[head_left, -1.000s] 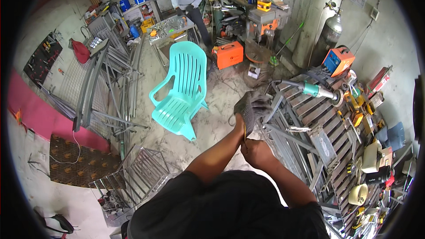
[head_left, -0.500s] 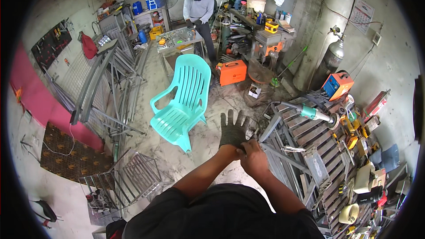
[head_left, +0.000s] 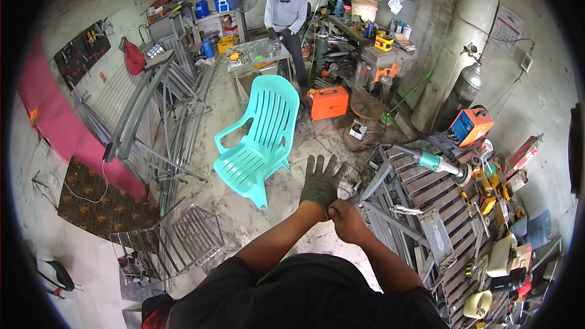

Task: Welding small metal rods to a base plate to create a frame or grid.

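My left hand wears a dark grey work glove, its fingers spread and pointing away from me. At the wrist, my bare right hand is closed in a fist, pinching the edge of the glove's cuff. Beyond them to the left stands a turquoise plastic armchair. Just right of my hands are grey metal bars and a slatted metal bench with a teal angle grinder lying on it.
A person in a light shirt stands behind a small metal worktable. Orange welding machines sit on the floor and bench. A gas cylinder stands at the right wall. Metal frames and long bars lie at left.
The view has shifted slightly, so the room appears farther right. My right hand has tightened into a fist at the glove's cuff, and the gloved fingers have drawn a little closer together.
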### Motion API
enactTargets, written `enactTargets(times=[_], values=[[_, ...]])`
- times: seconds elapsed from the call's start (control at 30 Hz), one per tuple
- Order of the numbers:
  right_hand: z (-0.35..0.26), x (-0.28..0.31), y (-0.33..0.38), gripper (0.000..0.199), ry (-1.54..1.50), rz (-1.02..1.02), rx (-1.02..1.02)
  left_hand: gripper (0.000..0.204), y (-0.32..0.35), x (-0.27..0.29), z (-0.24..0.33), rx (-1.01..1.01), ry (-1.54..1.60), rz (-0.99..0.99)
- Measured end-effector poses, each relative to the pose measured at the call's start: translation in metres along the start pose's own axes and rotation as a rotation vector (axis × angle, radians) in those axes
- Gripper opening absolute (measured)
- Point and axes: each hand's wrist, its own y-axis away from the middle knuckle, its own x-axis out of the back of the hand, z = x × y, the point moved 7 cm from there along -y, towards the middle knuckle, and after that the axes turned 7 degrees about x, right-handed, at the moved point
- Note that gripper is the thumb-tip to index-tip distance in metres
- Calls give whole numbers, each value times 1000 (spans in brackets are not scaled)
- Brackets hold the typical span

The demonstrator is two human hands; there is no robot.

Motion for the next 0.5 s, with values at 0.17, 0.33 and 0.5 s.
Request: enactTargets(times=[0.17,0.33,0.5], values=[[-19,3,-6,24,137,21,73,87,-9,-33,-4,125,64,-122],[-8,-2,2,28,298,-200,40,95,1,-59,16,-90,-160,-164],[1,16,7,18,451,-82,171,109,15,-30,13,-5,-75,-75]])
